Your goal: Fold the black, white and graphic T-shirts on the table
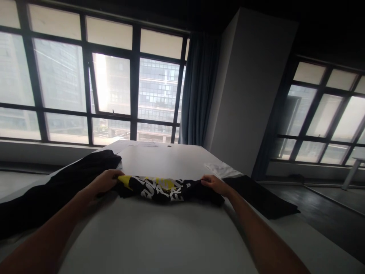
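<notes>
Across the white table [159, 238], straight ahead, the printed black garment [164, 191] spanned left to right along its long axis from my left hand [107, 180] to my right hand [213, 183], each pinching its far edge, neither clearly nearer

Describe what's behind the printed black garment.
Behind the printed black garment, the white table stretches toward the windows, with a small dark spot near its far edge. What the garment covers is hidden.
</notes>
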A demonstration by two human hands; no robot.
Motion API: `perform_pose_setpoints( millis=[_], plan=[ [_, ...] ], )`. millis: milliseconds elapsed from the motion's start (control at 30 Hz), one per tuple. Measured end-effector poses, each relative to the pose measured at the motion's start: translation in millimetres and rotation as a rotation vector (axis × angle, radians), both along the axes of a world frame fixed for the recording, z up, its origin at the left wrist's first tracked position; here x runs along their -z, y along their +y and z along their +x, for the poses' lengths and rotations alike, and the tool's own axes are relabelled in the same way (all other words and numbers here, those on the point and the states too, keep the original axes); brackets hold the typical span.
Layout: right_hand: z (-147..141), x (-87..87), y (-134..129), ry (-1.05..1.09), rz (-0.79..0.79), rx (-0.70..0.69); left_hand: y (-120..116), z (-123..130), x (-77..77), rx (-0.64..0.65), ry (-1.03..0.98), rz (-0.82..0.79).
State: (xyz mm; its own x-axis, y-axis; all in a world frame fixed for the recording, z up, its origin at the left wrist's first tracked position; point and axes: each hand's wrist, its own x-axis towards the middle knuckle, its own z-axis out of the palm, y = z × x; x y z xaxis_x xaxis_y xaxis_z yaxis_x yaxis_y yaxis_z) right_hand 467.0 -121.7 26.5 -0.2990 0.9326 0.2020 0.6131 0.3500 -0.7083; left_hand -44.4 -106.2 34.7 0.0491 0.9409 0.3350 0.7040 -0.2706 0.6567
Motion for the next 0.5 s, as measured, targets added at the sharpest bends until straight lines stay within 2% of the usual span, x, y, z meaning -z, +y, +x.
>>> perform_pose_setpoints(
  millis=[100,167,200,267,333,400,433,500],
  plan=[
    [-2,-1.6,4,0.174,0.036,0.156,5,-5,-3.6,-0.101,-0.353,0.043],
    [-10,3.7,7,0.092,0.082,0.288,6,-5,-1.6,-0.241,-0.505,-0.002],
    [-15,7.4,8,0.012,0.088,0.310,7,-4,0.3,-0.287,-0.552,-0.049],
    [-26,14.0,7,-0.143,0.064,0.270,8,0,4.7,-0.324,-0.630,-0.151],
    [-35,17.2,3,-0.225,0.046,0.200,9,8,9.4,-0.287,-0.700,-0.210],
    [-41,16.5,-3,-0.242,0.063,0.154,10,19,14.5,-0.198,-0.706,-0.188],
    [-43,15.2,-7,-0.237,0.082,0.128,10,25,17.3,-0.152,-0.636,-0.129],
    [-47,12.5,-14,-0.236,0.106,0.036,6,40,22.6,-0.104,-0.333,0.056]
  ],
)
